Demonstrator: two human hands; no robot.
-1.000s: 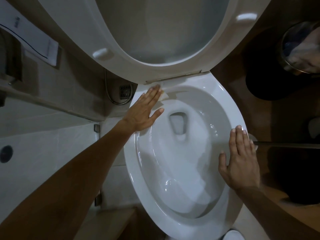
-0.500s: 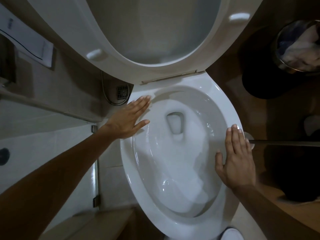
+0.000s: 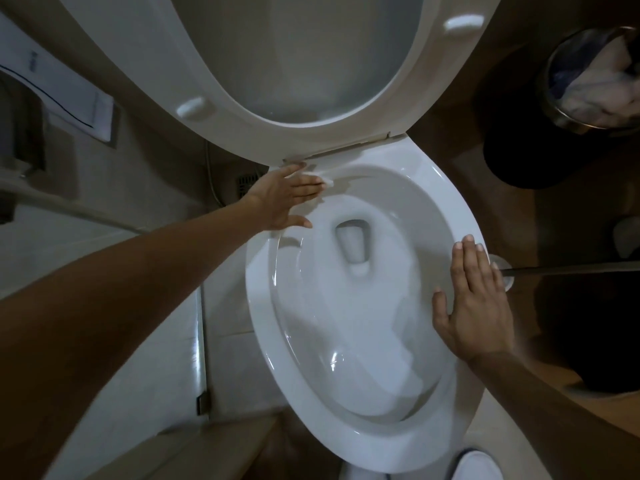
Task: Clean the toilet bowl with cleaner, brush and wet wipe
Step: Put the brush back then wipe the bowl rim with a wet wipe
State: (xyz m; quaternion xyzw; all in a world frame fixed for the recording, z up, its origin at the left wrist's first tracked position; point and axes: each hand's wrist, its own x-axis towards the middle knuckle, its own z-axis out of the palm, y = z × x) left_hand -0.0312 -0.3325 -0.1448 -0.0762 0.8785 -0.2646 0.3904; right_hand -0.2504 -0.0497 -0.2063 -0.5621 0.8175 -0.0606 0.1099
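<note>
The white toilet bowl [image 3: 408, 188] fills the middle of the view, with its seat and lid [image 3: 221, 81] raised behind it. My left hand [image 3: 284, 199] lies flat with straight fingers on the back left of the rim, near the hinge, pressing a white wet wipe [image 3: 325, 181] whose edge shows past the fingertips. My right hand [image 3: 474, 303] rests flat, fingers straight, on the right side of the rim. White foam coats the inside of the bowl around the drain opening [image 3: 353, 240].
A thin metal rod [image 3: 571, 268] runs from the right edge to a round holder behind my right hand. A bin [image 3: 588, 81] with crumpled contents stands on the brown floor at upper right. A floor drain [image 3: 247, 183] and hose lie left of the bowl.
My left hand slid down the left rim, then back up to the rear of the rim near the hinge, with the wipe under it. My right hand stayed on the right rim.
</note>
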